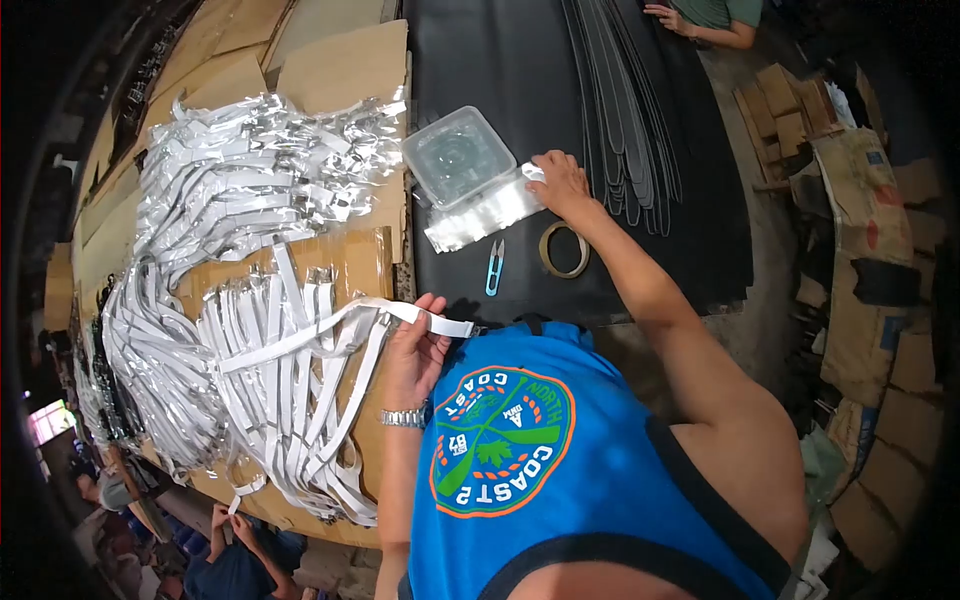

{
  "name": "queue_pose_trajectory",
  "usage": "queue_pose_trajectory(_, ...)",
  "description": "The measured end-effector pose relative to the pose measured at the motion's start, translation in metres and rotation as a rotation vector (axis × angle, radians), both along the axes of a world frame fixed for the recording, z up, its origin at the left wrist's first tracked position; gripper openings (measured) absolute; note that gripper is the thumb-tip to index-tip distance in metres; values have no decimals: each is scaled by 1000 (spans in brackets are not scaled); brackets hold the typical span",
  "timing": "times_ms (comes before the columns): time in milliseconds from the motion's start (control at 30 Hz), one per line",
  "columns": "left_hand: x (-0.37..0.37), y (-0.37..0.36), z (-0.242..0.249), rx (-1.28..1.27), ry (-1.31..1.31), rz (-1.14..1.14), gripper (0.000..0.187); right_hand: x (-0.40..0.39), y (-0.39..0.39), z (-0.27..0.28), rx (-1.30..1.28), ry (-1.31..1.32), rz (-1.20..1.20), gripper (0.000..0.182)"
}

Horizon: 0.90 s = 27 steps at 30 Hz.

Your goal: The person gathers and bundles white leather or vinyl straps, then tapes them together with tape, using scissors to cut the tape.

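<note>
My left hand [420, 340], with a metal watch at the wrist, is closed around a white strap [445, 325]. The strap's short end sticks out toward my shirt, and the rest runs left over a pile of white straps [290, 400]. My right hand [562, 183] reaches forward on the black table surface, its fingers closed at the right end of a stack of clear plastic bags [480, 217]. Behind the bags stands a clear plastic tub [458, 155]. Blue thread snips [495, 268] and a roll of brown tape [564, 250] lie nearer my body.
Bagged white straps [230, 190] are heaped on cardboard at the left. Long dark strips [625, 120] lie at the far right of the black surface [480, 60]. Another person's hand [672, 18] is at the top; a second person [240, 560] works at lower left.
</note>
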State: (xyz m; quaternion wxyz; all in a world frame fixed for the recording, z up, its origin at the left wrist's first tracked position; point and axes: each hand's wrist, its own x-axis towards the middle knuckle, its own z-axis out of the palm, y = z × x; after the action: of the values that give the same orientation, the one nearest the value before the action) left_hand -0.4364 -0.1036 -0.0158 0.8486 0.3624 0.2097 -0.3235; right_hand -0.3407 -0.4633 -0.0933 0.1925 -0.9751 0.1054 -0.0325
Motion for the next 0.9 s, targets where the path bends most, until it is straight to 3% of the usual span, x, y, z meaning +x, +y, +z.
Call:
queue_pose_trajectory(133,-1,4,-5,-28,5,6,36,9,-17,-16,123,48,-155,38)
queue_pose_trajectory(200,-3,3,-6,42,10,13,36,3,-20,-4,-18,79,-130,34)
queue_pose_trajectory(267,-3,4,-2,54,8,-19,34,-2,-21,-4,-63,-49,-198,27)
queue_pose_trajectory(367,-1,-6,15,61,17,13,27,-13,-24,22,98,32,-258,26)
queue_pose_trajectory(467,5,0,11,86,-51,-30,27,-34,-24,49,290,-99,-247,28)
queue_pose_trajectory(567,8,-1,16,163,-68,-24,31,-54,-15,95,321,-133,-225,34)
queue_pose_trajectory(733,5,-12,26,303,-180,-40,41,-78,40,134,299,-75,69,50)
queue_pose_trajectory(800,9,-6,14,299,-279,-94,45,-85,75,160,367,134,215,48)
queue_pose_trajectory(900,7,-22,29,324,-357,-125,46,-84,104,138,361,154,345,51)
